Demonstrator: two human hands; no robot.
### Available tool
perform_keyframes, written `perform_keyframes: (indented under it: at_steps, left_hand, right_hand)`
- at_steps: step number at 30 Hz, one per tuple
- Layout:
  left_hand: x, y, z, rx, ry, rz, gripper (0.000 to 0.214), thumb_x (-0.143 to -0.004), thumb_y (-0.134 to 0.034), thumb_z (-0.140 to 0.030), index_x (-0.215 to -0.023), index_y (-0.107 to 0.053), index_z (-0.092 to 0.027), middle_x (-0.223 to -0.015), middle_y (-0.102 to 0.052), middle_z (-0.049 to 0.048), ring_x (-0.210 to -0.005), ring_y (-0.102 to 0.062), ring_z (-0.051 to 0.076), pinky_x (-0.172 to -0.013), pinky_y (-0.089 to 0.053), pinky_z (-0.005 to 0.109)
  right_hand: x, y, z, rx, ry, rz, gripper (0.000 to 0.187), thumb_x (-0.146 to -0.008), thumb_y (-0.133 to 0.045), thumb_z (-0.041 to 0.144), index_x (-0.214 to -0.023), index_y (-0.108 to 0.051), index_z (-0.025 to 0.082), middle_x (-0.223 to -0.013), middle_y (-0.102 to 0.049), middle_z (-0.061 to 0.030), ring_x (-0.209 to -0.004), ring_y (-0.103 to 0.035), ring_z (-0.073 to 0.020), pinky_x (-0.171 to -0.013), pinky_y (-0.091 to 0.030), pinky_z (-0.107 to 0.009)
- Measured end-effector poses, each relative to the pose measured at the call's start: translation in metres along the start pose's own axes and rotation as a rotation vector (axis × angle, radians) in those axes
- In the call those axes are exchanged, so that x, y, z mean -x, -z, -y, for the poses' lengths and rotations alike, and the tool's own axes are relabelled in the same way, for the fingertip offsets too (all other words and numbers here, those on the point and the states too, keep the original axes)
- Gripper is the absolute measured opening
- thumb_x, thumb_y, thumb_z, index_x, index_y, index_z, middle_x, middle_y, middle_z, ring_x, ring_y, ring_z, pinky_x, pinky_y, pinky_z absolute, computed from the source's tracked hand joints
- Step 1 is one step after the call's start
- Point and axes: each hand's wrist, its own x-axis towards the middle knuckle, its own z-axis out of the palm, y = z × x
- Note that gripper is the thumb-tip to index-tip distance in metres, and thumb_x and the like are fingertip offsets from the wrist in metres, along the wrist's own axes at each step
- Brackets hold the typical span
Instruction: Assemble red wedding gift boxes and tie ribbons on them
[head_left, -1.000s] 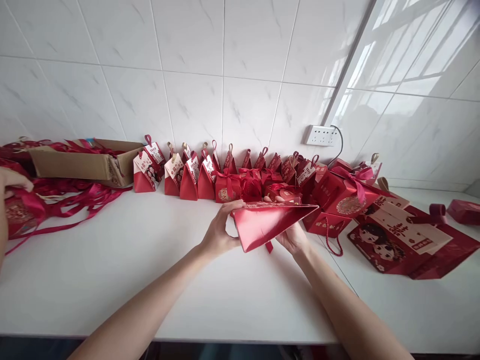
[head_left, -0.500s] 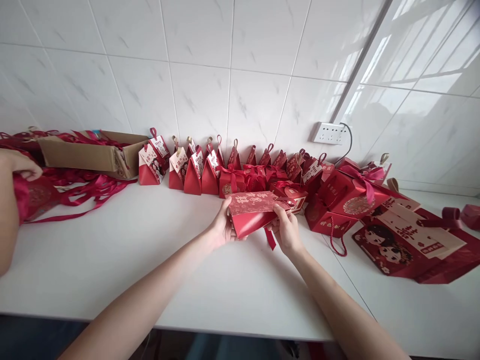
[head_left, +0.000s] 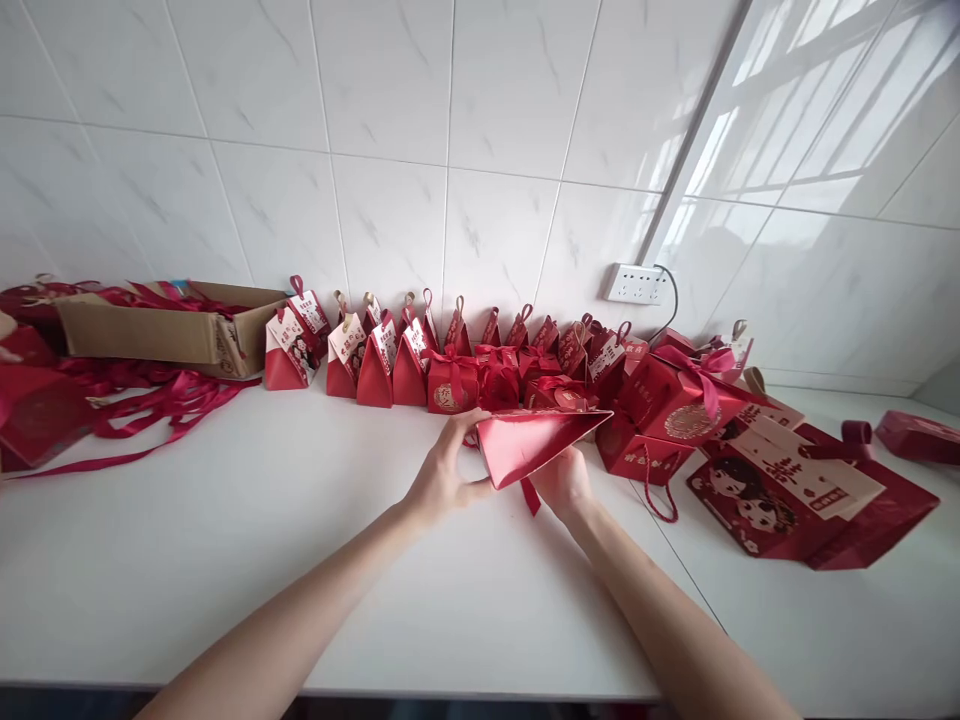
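A red paper gift box [head_left: 536, 445] is held up over the white table, tilted so that its hollow, three-cornered pink inside faces me. My left hand [head_left: 446, 475] grips its left side, thumb at the lower corner and fingers behind the edge. At the lower right, my right hand [head_left: 564, 482] is closed on the box, its fingertips hidden behind the cardboard. A dark red ribbon end [head_left: 531, 497] hangs below the box, between my hands. Just behind stand small red boxes tied with ribbon bows, such as one with a gold emblem [head_left: 452, 383].
Several pointed red-and-white boxes [head_left: 375, 370] line the tiled wall. To the left are a cardboard carton [head_left: 146, 330] of ribbons and loose ribbons [head_left: 169, 400]. Larger red gift boxes [head_left: 682, 400] and a printed bag-like box [head_left: 795, 500] stand right, below a power strip [head_left: 637, 284].
The box has turned in my hands from its printed outer face to its open inside. The other person's arm at the left has gone out of view. My view has shifted slightly.
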Motion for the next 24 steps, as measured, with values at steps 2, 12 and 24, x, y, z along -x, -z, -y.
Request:
perform_keyframes:
  at_steps: [2, 12, 24]
  left_hand:
    - [0.001, 0.000, 0.001, -0.019, -0.002, 0.006, 0.064, -0.066, -0.071, -0.019, -0.124, -0.043, -0.026, -0.130, -0.050, 0.0088, -0.122, -0.048, 0.026, -0.099, -0.045, 0.040]
    - [-0.017, 0.004, 0.002, 0.552, 0.805, -0.284, 0.057, -0.071, -0.056, -0.067, -0.099, -0.050, -0.018, -0.083, -0.065, 0.0066, -0.064, -0.065, 0.019, -0.048, -0.051, 0.028]
    - [-0.013, 0.013, -0.027, 0.594, 0.550, -0.081, 0.035, -0.074, -0.065, -0.049, -0.081, -0.046, -0.021, -0.041, -0.054, -0.0067, -0.044, -0.064, 0.020, -0.056, -0.055, 0.032]
  right_hand:
    - [0.000, 0.001, -0.001, -0.032, -0.039, -0.008, 0.023, -0.061, -0.062, 0.026, -0.082, -0.063, 0.019, -0.085, -0.068, -0.0055, -0.077, -0.063, -0.0228, -0.063, -0.055, -0.034]
    - [0.000, -0.002, 0.001, -0.019, -0.136, -0.193, 0.040, -0.063, -0.077, 0.036, -0.046, -0.046, 0.018, -0.042, -0.046, 0.0044, -0.043, -0.053, -0.0096, -0.050, -0.053, -0.021]
    - [-0.007, 0.012, -0.008, 0.038, -0.232, -0.073, 0.016, -0.062, -0.070, 0.026, -0.067, -0.060, 0.014, -0.058, -0.062, -0.0020, -0.053, -0.063, -0.0136, -0.050, -0.055, -0.022]
